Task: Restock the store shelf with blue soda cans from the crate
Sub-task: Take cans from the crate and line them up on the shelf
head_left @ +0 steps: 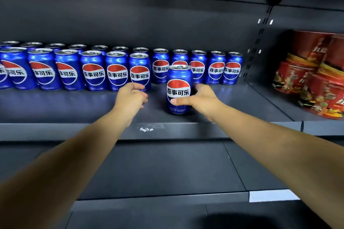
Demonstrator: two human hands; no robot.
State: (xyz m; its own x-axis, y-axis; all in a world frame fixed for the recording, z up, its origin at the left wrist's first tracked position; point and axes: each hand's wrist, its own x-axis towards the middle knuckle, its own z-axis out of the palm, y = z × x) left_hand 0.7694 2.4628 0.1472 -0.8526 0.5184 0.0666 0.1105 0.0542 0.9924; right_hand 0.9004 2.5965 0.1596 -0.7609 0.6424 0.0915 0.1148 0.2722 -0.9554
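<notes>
Fingers of R hand (200, 98) hidden behind gripped can (179, 89); leftmost cans (11, 69) cropped.

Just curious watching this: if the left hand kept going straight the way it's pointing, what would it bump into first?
Most likely the nearest front-row blue can, just beyond the left hand, whose loosely curled fingers hold nothing. Depth is hard to judge, so they may already be almost touching.
</notes>
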